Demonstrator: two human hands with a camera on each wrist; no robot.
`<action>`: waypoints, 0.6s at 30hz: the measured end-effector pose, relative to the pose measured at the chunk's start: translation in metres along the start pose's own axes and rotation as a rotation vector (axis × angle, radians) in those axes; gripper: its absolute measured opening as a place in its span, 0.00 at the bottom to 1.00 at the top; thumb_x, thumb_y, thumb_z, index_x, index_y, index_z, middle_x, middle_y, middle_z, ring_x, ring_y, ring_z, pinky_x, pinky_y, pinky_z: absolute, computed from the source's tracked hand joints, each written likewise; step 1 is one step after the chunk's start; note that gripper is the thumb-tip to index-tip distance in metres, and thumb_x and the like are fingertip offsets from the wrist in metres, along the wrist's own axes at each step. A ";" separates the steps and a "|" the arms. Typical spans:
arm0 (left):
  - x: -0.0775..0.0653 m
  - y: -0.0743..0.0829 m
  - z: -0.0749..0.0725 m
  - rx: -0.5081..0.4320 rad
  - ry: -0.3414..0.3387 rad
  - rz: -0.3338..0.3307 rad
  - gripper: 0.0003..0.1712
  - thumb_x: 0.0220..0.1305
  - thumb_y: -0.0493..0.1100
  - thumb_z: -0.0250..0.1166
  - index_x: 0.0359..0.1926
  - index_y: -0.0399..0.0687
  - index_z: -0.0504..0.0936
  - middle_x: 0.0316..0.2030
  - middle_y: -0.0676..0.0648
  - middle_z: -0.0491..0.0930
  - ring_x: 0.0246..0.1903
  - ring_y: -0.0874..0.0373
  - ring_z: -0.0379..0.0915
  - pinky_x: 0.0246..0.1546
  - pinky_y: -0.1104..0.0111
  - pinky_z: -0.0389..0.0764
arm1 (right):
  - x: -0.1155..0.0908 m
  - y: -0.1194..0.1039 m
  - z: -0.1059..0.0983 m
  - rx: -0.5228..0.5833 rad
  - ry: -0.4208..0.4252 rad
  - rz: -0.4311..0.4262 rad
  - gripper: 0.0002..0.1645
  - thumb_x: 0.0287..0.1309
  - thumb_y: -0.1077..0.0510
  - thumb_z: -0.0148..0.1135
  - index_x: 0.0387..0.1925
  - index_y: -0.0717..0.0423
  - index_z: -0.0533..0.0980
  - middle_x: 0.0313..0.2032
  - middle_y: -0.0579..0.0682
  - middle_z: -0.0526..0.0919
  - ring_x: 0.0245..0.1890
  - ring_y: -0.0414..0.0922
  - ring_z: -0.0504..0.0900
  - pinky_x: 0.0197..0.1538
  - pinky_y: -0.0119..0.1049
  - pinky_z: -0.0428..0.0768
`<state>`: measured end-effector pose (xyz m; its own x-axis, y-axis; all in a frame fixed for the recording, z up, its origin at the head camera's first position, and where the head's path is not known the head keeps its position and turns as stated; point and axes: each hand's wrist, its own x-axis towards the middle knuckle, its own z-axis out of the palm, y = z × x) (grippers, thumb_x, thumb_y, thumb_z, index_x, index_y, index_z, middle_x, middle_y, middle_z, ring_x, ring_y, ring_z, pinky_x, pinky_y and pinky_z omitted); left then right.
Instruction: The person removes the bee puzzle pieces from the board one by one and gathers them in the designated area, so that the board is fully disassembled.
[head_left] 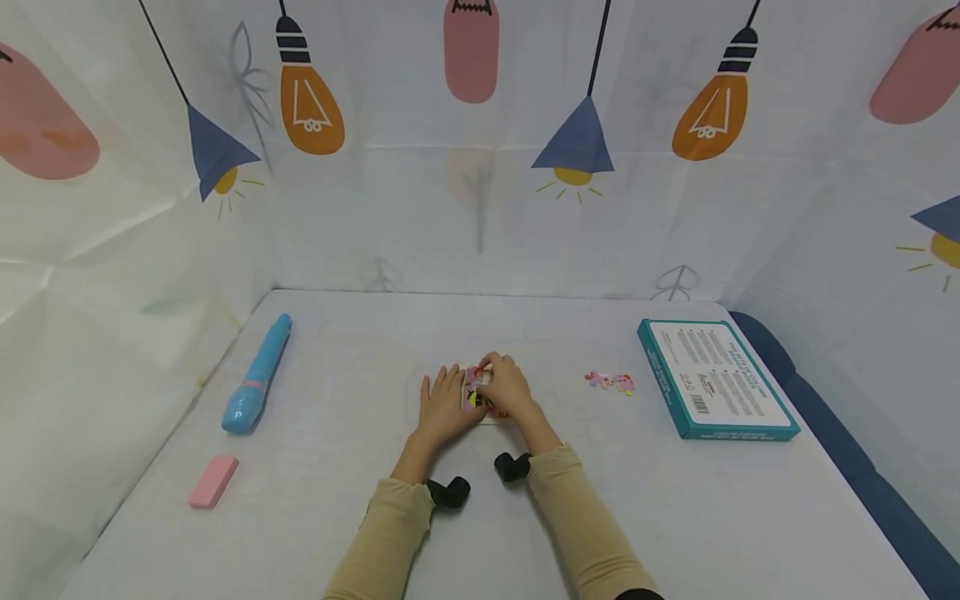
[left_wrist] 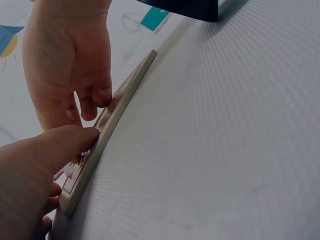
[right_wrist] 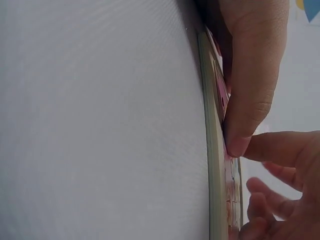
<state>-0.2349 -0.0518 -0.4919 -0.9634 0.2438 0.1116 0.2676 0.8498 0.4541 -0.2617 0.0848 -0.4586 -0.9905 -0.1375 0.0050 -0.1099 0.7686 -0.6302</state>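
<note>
You are working in a small staged recording booth rather than a lived-in room. A white fabric backdrop printed with orange light bulbs, blue cone lamps and pink ovals [head_left: 480, 208] closes you in on three sides, creased where it hangs. In front of you stands a table under a plain white cloth [head_left: 360, 517], carrying only a few props: a blue plastic pen-shaped toy [head_left: 257, 373], a pink rectangular eraser [head_left: 213, 481] and a teal cardboard box with printed text [head_left: 714, 377].

The puzzle board [head_left: 483, 400] is laid mid-table [head_left: 360, 533]; from it, the pen [head_left: 257, 373] is found at nine o'clock, the eraser [head_left: 213, 481] at eight, loose pieces [head_left: 610, 382] and the box [head_left: 712, 377] at three.
</note>
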 end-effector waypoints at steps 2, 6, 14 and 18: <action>0.000 0.000 0.000 0.004 -0.001 0.002 0.46 0.53 0.63 0.61 0.65 0.37 0.62 0.66 0.39 0.59 0.68 0.43 0.47 0.65 0.45 0.41 | 0.000 0.000 0.000 0.059 0.013 -0.011 0.16 0.49 0.62 0.65 0.42 0.58 0.73 0.39 0.56 0.77 0.39 0.51 0.77 0.41 0.45 0.74; 0.000 0.000 0.000 -0.002 0.000 0.000 0.45 0.53 0.62 0.62 0.64 0.38 0.63 0.66 0.39 0.59 0.68 0.43 0.47 0.65 0.45 0.41 | 0.001 0.003 -0.001 0.177 0.033 -0.034 0.10 0.52 0.63 0.62 0.38 0.58 0.74 0.35 0.53 0.82 0.37 0.48 0.80 0.41 0.41 0.76; 0.000 -0.001 0.003 -0.011 0.018 0.008 0.45 0.52 0.61 0.63 0.63 0.36 0.64 0.65 0.38 0.60 0.67 0.42 0.48 0.64 0.44 0.41 | 0.001 0.011 -0.007 0.359 0.074 0.069 0.11 0.57 0.62 0.59 0.43 0.58 0.74 0.36 0.55 0.81 0.37 0.48 0.78 0.39 0.38 0.76; 0.001 -0.002 0.004 -0.008 0.012 0.003 0.46 0.52 0.61 0.63 0.64 0.36 0.63 0.66 0.38 0.60 0.68 0.42 0.47 0.64 0.44 0.40 | 0.000 0.018 -0.013 0.390 0.099 0.125 0.13 0.59 0.63 0.55 0.46 0.59 0.73 0.37 0.56 0.79 0.35 0.47 0.78 0.35 0.34 0.77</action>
<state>-0.2360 -0.0518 -0.4968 -0.9627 0.2403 0.1239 0.2703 0.8453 0.4608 -0.2650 0.1067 -0.4602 -0.9995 0.0171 -0.0279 0.0326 0.4791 -0.8772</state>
